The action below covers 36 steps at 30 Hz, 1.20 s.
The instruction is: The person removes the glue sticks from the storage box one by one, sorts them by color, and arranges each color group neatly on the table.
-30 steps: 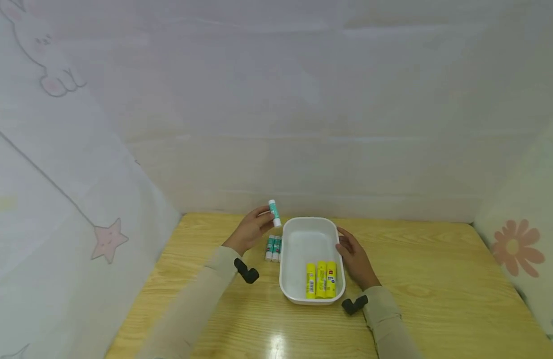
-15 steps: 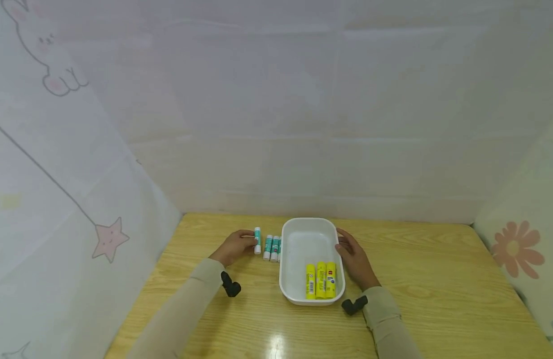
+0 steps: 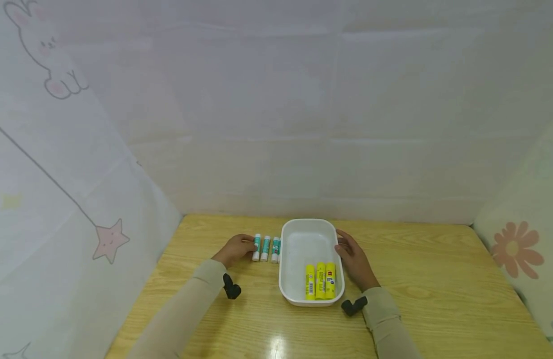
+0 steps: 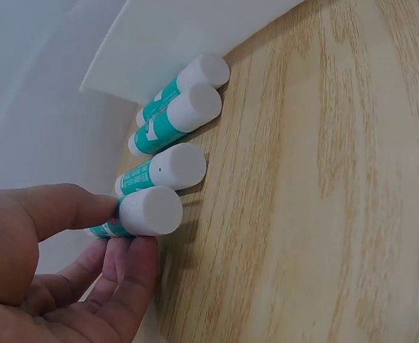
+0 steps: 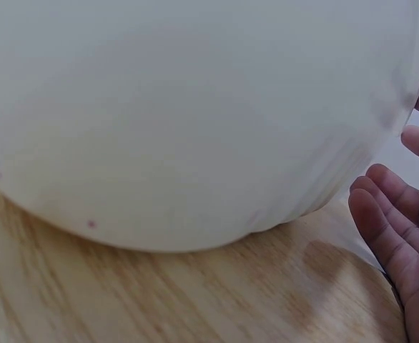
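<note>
My left hand [image 3: 235, 250] pinches a teal-and-white glue stick [image 4: 151, 211] between thumb and fingers, at the left end of a row on the table. Beside it lie further teal-and-white glue sticks [image 4: 181, 166], roughly parallel, the rightmost partly hidden by the tray in the head view. The white tray [image 3: 296, 239] stands to their right, holding three yellow glue sticks [image 3: 320, 281] near its front right corner. At the tray's right side is my right hand [image 3: 356, 259], its thumb touching the rim. Its other fingers [image 5: 392, 229] are loosely extended outside the tray wall.
The wooden table [image 3: 438, 289] spreads out on both sides of the tray. Pale printed cloth [image 3: 276, 124] walls it in at the back, left and right.
The left hand has brought its glue stick down and left from beside the tray's far end to the row's left end on the table. The right hand stays at the tray.
</note>
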Motion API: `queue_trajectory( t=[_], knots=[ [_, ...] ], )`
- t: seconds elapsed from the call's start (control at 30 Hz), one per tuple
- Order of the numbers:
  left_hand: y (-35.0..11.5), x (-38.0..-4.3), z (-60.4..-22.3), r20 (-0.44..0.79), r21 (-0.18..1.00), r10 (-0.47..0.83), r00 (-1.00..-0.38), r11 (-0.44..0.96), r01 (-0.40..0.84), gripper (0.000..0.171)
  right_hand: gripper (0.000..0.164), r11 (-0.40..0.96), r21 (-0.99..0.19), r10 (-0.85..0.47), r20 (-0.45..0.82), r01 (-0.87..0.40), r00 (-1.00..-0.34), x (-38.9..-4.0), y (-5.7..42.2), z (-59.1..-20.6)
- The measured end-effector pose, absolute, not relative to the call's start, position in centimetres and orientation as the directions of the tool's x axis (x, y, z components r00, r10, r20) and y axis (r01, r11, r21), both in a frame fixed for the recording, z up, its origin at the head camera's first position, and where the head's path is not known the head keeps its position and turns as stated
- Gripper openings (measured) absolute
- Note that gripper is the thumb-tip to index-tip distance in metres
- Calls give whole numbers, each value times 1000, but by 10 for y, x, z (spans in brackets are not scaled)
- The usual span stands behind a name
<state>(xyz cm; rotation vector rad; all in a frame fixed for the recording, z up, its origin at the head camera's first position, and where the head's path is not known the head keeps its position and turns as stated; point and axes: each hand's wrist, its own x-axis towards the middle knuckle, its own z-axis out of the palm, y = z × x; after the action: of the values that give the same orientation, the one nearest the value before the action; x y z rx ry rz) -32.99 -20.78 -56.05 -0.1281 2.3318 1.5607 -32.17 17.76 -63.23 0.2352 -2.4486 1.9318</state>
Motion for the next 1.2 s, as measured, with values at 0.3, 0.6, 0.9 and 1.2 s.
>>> queue_trajectory(
  t=[0.3, 0.6, 0.9, 1.2],
  knots=[
    [-206, -331, -565, -323, 891, 111, -940, 370, -263, 45, 49, 208, -972, -102, 93, -112, -990, -321, 177, -630],
    [-202, -333, -567, -320, 881, 80, -944, 391, -266, 42, 49, 205, -974, -107, 80, -101, -991, -320, 177, -629],
    [-201, -331, -567, -315, 876, 71, -946, 406, -261, 39, 50, 198, -973, -108, 102, -122, -989, -321, 178, -631],
    [-202, -329, -567, -321, 873, 72, -944, 410, -265, 41, 50, 196, -973, -104, 100, -119, -989, -322, 178, -634]
  ],
)
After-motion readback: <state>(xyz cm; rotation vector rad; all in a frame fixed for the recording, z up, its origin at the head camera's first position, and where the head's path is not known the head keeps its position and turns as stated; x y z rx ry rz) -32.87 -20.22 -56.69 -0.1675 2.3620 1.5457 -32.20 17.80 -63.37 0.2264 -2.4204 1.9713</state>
